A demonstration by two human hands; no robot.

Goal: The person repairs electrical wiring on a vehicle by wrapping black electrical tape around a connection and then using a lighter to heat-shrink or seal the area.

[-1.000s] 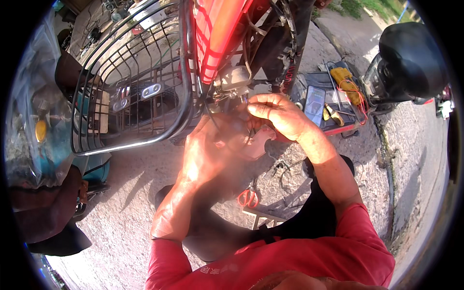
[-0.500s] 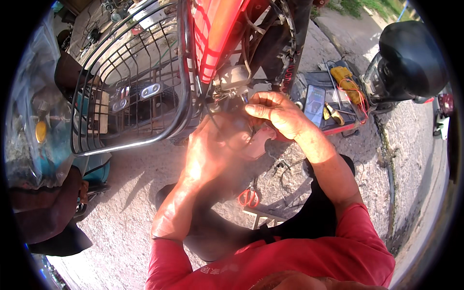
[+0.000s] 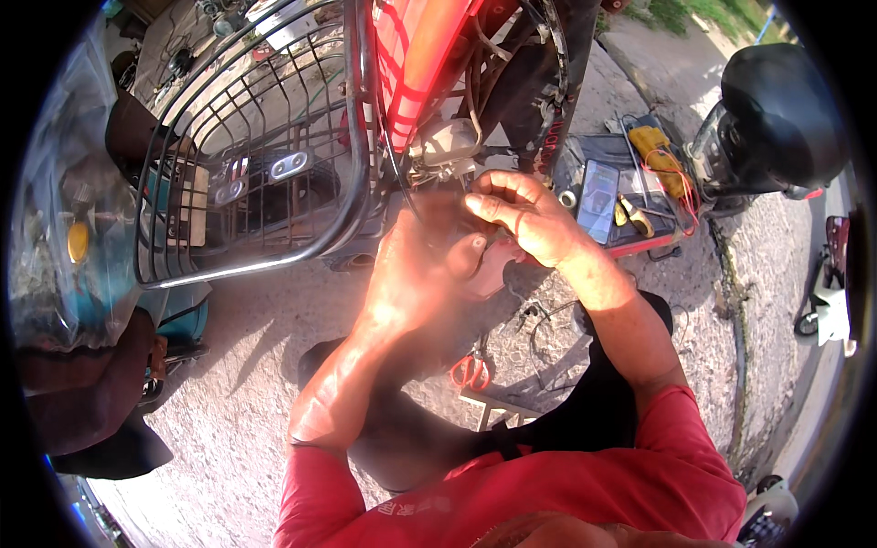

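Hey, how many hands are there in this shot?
2. The left hand is just right of the black wire basket, its fingers blurred by glare; the right hand is left of the phone. Neither is wholly hidden.

Left grip (image 3: 418,256) sits near the black basket (image 3: 359,155)
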